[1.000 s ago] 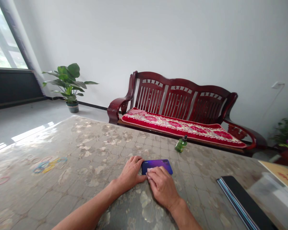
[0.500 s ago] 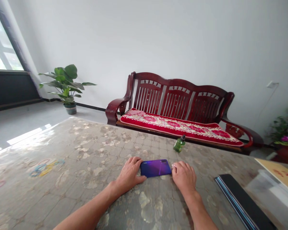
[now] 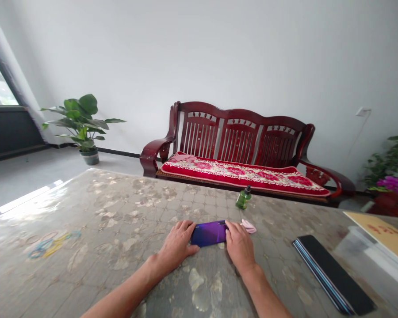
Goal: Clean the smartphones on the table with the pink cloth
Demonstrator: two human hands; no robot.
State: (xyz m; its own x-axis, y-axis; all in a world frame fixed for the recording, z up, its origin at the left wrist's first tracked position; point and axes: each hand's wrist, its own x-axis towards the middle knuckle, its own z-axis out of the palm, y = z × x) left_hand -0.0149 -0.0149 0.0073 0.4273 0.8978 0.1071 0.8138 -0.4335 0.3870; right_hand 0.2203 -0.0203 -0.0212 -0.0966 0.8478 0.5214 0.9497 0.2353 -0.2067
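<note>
A blue-purple phone (image 3: 208,233) lies back side up on the patterned table cover (image 3: 119,265). My left hand (image 3: 179,240) grips its left end between thumb and fingers. At the right end, my right hand (image 3: 239,245) has its fingers on the phone, covering part of the camera corner. A small pink cloth (image 3: 249,226) rests just beyond my right hand. Behind it stands a green bottle (image 3: 243,198) with a black top.
Colored rubber bands (image 3: 51,245) lie at the left. On the right are a black folder-like stack (image 3: 333,274), a clear plastic box (image 3: 368,265) and a yellow sheet (image 3: 381,232). A wooden bench (image 3: 235,137) stands beyond the table.
My right hand has moved onto the phone's right end, and the pink cloth now shows uncovered beside it. My left hand still holds the left end. The view has shifted slightly.
</note>
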